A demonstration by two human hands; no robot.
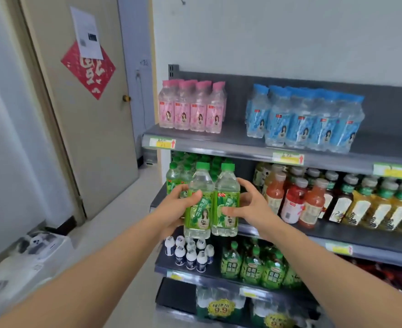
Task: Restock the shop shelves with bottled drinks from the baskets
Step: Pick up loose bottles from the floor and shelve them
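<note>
Bottles in both hands: a left bottle (198,204) and a right bottle (226,202), both green-capped with lime labels, upright and pressed side by side. They hang in the air just in front of the left end of the middle shelf (370,253), and neither is standing on it. The left hand (176,209) wraps the left bottle, with the thumb across the label and the fingers curled round behind. The right hand (247,207) takes the right bottle, thumb on the label and fingers bent round its far side.

Behind them, at the shelf's left corner, stand more green bottles (178,171) of the same kind. To the right along that shelf come red juices (292,204) and then yellow teas (365,207). On the top shelf (219,147), pink bottles (190,107) stand at the left end and blue packs (306,119) near the middle. On the shelf below the hands, small white bottles (190,254) cluster by the left edge, just beside dark green ones (254,266). A door (89,138) stands off to the left.
</note>
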